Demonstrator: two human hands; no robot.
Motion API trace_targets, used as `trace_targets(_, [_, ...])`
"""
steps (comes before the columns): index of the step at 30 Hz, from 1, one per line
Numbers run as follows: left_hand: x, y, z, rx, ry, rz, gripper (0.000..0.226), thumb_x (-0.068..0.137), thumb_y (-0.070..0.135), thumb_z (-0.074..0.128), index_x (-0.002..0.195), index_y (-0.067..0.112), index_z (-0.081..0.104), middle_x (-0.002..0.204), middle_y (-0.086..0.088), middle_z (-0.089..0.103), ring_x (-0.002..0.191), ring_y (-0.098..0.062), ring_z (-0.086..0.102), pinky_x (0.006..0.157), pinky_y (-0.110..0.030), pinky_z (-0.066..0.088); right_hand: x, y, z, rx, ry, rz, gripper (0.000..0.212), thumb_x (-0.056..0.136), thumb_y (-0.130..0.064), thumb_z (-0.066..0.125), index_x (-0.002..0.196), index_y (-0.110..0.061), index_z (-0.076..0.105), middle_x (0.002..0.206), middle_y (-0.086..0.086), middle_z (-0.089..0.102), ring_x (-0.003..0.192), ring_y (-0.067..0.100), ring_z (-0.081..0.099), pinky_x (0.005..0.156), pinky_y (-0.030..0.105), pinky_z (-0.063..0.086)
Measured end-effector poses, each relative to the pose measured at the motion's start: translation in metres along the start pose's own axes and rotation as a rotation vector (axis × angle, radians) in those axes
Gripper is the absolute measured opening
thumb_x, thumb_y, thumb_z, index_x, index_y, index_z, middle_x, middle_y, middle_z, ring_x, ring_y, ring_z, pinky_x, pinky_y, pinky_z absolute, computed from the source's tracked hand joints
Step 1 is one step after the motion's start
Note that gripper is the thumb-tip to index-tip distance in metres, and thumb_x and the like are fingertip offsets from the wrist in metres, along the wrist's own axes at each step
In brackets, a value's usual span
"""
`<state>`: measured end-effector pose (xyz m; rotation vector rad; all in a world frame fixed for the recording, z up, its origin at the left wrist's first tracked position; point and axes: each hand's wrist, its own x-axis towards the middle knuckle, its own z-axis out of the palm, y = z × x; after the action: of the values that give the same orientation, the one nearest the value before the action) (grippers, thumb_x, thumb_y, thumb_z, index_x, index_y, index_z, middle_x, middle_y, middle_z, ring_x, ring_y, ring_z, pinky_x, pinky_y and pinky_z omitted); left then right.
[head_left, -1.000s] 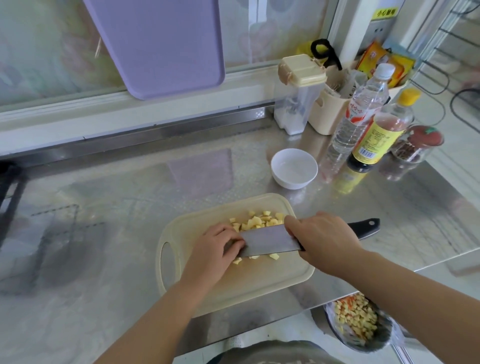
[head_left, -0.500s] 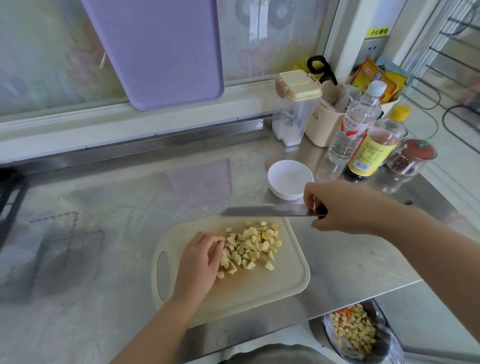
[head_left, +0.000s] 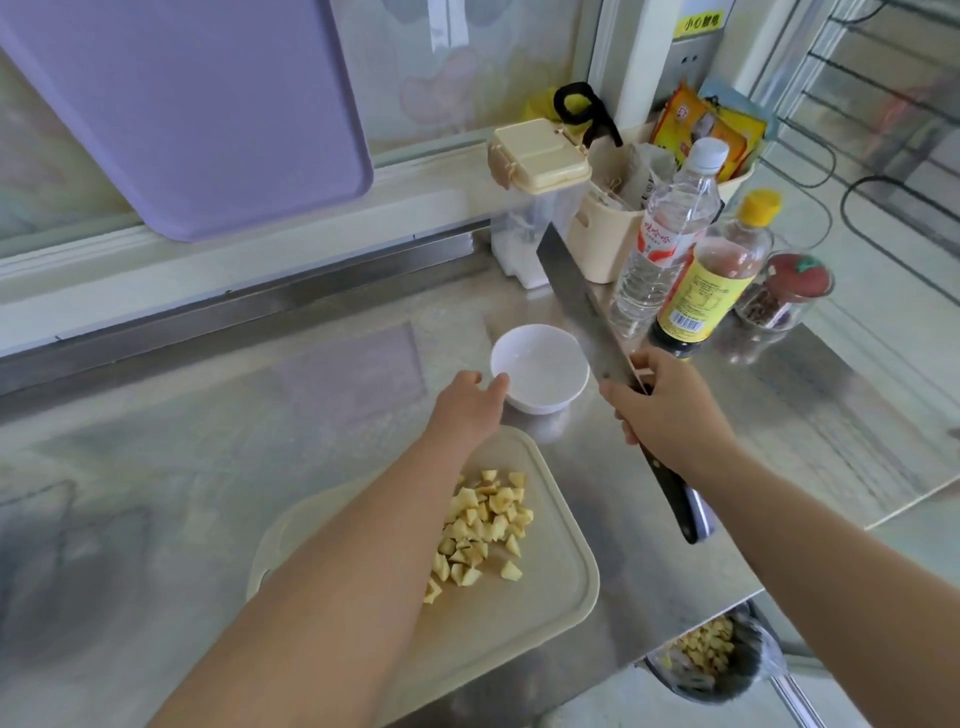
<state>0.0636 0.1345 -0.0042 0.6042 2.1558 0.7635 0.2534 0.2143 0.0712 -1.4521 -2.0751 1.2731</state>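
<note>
The right hand (head_left: 670, 415) is clenched round the cleaver (head_left: 584, 317) where the blade meets the dark handle. It holds the cleaver lifted over the steel counter (head_left: 208, 467), just right of the white bowl (head_left: 545, 364). The blade slants away toward the back wall, its tip in front of the clear container with a cream lid (head_left: 535, 161), and the handle trails back under the wrist.

The left hand (head_left: 467, 408) reaches across the far edge of the cream cutting board (head_left: 550, 597), and its fingertips (head_left: 500, 383) meet the near left rim of the bowl. From this angle it cannot be told whether they have taken hold of the rim or only touch it. The bowl stands on the counter just beyond the board.

A heap of diced pale yellow pieces (head_left: 485, 525) lies on the board, beside the left forearm. Right of the blade stand a clear water bottle (head_left: 665, 234) and a yellow-capped sauce bottle (head_left: 711, 280), close together
</note>
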Motion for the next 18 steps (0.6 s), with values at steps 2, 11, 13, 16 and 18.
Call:
trace_targets(2, [0.007, 0.008, 0.007, -0.138, -0.040, -0.016, 0.045, 0.093, 0.033, 0.044, 0.133, 0.012, 0.046, 0.104, -0.012, 0.069, 0.067, -0.015, 0.071, 0.059, -0.027, 0.054, 0.000, 0.002, -0.003, -0.020, 0.002, -0.001, 0.019, 0.093, -0.023, 0.065, 0.110, -0.019, 0.060, 0.075, 0.000, 0.067, 0.046, 0.014, 0.061, 0.056, 0.035, 0.056])
trace_targets(11, [0.012, -0.017, -0.024, -0.402, 0.173, -0.100, 0.038, 0.089, 0.014, 0.041, 0.126, 0.010, 0.050, 0.099, -0.011, 0.065, 0.065, -0.020, 0.071, 0.053, -0.028, 0.059, -0.002, -0.003, 0.006, -0.036, -0.057, -0.012, 0.017, 0.093, -0.026, 0.065, 0.109, -0.024, 0.059, 0.075, 0.000, 0.069, 0.048, 0.013, 0.063, 0.060, 0.035, 0.060])
trace_targets(13, [0.007, -0.042, -0.048, -0.383, 0.251, -0.139, 0.040, 0.090, 0.015, 0.043, 0.129, 0.011, 0.048, 0.105, -0.012, 0.063, 0.067, -0.021, 0.072, 0.051, -0.026, 0.057, -0.004, -0.002, 0.017, -0.047, -0.097, -0.009, 0.018, 0.093, -0.027, 0.065, 0.110, -0.025, 0.058, 0.077, 0.000, 0.070, 0.049, 0.012, 0.063, 0.059, 0.034, 0.059])
trace_targets(16, [-0.007, -0.078, -0.075, -0.382, 0.322, -0.207, 0.042, 0.089, 0.015, 0.042, 0.130, 0.009, 0.049, 0.104, -0.014, 0.065, 0.067, -0.022, 0.073, 0.055, -0.030, 0.059, -0.007, 0.001, 0.037, -0.053, -0.156, 0.001, 0.017, 0.094, -0.029, 0.065, 0.109, -0.027, 0.057, 0.078, 0.000, 0.070, 0.049, 0.012, 0.064, 0.057, 0.034, 0.058])
trace_targets(18, [-0.017, -0.095, -0.083, -0.392, 0.351, -0.227, 0.042, 0.088, 0.015, 0.041, 0.128, 0.008, 0.050, 0.103, -0.015, 0.066, 0.066, -0.022, 0.073, 0.058, -0.034, 0.061, -0.008, 0.004, 0.047, -0.042, -0.185, 0.011, 0.015, 0.095, -0.030, 0.064, 0.107, -0.027, 0.058, 0.076, -0.001, 0.070, 0.049, 0.010, 0.063, 0.055, 0.031, 0.056])
